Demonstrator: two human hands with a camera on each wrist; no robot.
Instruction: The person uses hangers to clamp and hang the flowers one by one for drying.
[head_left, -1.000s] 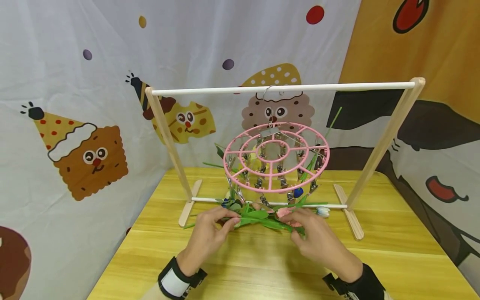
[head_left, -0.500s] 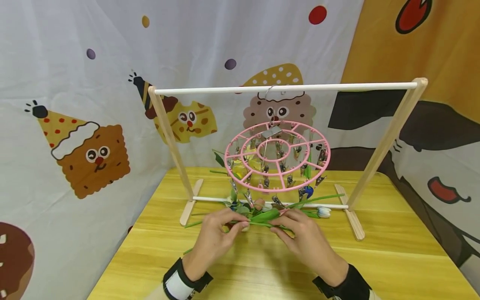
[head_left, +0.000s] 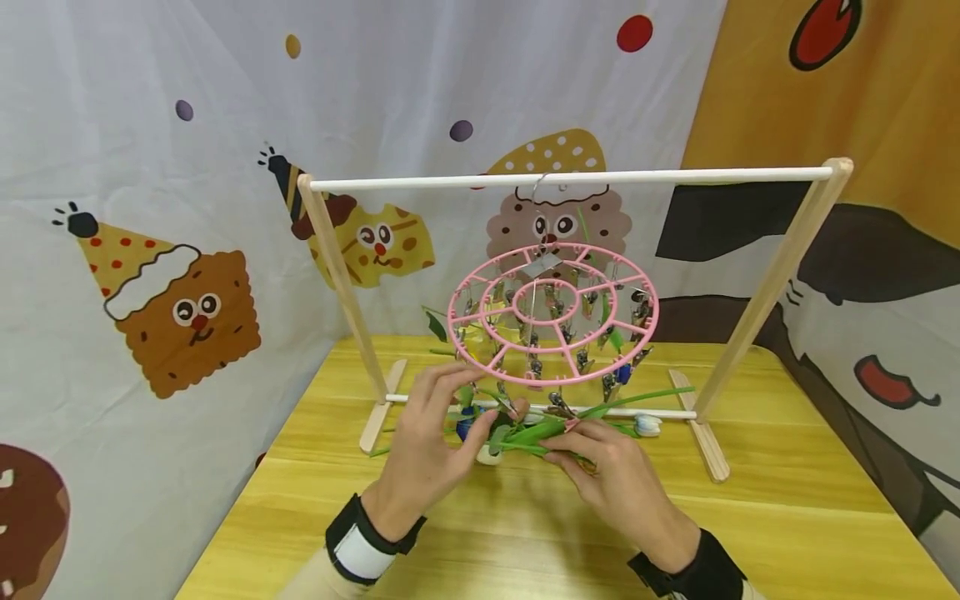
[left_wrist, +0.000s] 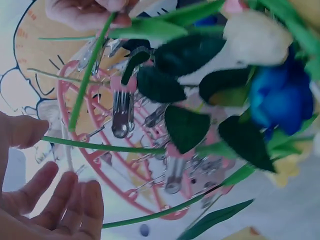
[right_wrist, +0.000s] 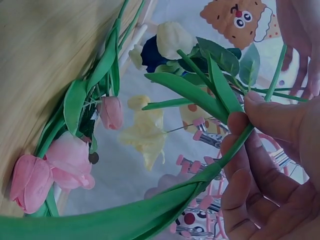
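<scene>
My right hand (head_left: 618, 479) pinches a green artificial flower stem (right_wrist: 232, 152) between thumb and fingers, below the pink hanger. Long green leaves (right_wrist: 222, 90) spread from around that grip. My left hand (head_left: 427, 442) has its fingers apart and holds nothing, just in front of the hanger's left side. Close to it are a blue flower (left_wrist: 280, 95), a white flower (left_wrist: 257, 37) and dark green leaves (left_wrist: 187, 52). Overhead hangs the round pink clip hanger (head_left: 551, 382), with metal clips (left_wrist: 121, 112) dangling from it. Some flowers and stems are gripped by clips.
A wooden rack with a white top bar (head_left: 675, 176) carries the hanger on the table (head_left: 487, 533). Pink tulips (right_wrist: 31, 182) lie on the tabletop, and a pale blue-white tulip (head_left: 647, 425) lies near the rack's lower bar. A printed curtain (head_left: 375, 92) stands behind.
My left hand has let go of the green stem, risen toward the hanger and spread its fingers. My right hand has shifted slightly left and pinches the stem. The hanger has turned a little.
</scene>
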